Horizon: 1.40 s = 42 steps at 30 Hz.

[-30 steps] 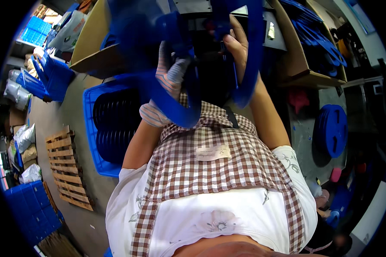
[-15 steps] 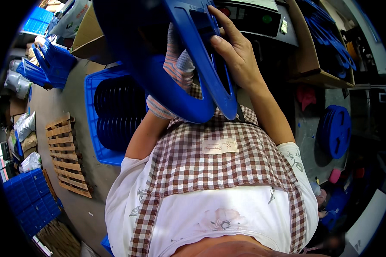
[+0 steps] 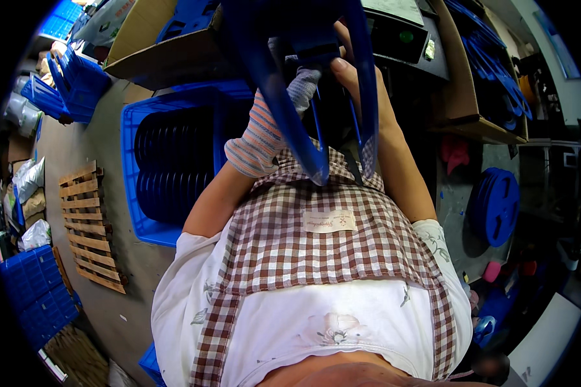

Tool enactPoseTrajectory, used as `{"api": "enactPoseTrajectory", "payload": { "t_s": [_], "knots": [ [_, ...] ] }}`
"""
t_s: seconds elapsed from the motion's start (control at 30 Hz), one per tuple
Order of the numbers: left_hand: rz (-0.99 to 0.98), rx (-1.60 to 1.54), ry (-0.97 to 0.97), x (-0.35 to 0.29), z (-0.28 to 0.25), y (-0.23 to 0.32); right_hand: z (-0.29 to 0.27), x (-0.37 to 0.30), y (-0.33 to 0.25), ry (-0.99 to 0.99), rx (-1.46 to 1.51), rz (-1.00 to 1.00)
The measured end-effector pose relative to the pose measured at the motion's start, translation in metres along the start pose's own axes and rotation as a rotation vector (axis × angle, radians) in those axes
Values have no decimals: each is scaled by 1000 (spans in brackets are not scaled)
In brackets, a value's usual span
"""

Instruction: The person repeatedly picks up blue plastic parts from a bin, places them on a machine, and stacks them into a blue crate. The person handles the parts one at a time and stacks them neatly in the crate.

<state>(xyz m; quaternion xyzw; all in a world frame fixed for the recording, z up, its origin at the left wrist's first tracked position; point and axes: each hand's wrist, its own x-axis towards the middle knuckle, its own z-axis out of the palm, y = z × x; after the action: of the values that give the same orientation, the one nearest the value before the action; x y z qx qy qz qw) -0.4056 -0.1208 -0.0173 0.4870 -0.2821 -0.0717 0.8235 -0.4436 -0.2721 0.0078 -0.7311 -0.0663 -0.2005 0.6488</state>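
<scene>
We hold a blue ringed part [image 3: 367, 84] between both hands: our striped-gloved left hand [image 3: 274, 122] and bare right hand [image 3: 355, 74] each grasp it. Left of the gloved one, a blue crate [image 3: 153, 231] holds black discs [image 3: 177, 138]; right of the bare one stands a cardboard box [image 3: 459, 84].

A wooden pallet [image 3: 86, 228] lies toward the grey floor's [image 3: 139, 277] left edge, near stacked blue crates [image 3: 35, 290] and what appear to be plastic bags [image 3: 30, 182].
</scene>
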Motion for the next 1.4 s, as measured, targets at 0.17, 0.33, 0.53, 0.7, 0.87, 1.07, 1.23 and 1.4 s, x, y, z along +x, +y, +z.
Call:
{"api": "enactPoseTrajectory", "payload": {
  "t_s": [0.17,0.33,0.53,0.7,0.87,1.07,1.23,1.4],
  "knots": [
    [-20,2,-26,-5,-3,-1,0,-3,0,-18,-2,11],
    [-38,6,-58,-4,-11,-5,-9,1,2,-42,-209,-62],
    [-332,-162,-189,-5,-43,-15,-49,12,-31,-206,-532,-109],
    [-121,489,-221,59,-107,-23,-111,54,-39,-304,-762,-31],
    [-90,-471,-515,183,-80,-14,-164,157,-4,-273,-978,81],
    [-245,-394,-337,258,-84,-25,-153,263,3,-310,-1314,47],
    [-321,-279,-34,272,-113,-65,-143,284,26,-354,-1224,104],
    [-299,-197,-129,268,-129,-67,-134,285,17,-397,-1197,255]
  ]
}}
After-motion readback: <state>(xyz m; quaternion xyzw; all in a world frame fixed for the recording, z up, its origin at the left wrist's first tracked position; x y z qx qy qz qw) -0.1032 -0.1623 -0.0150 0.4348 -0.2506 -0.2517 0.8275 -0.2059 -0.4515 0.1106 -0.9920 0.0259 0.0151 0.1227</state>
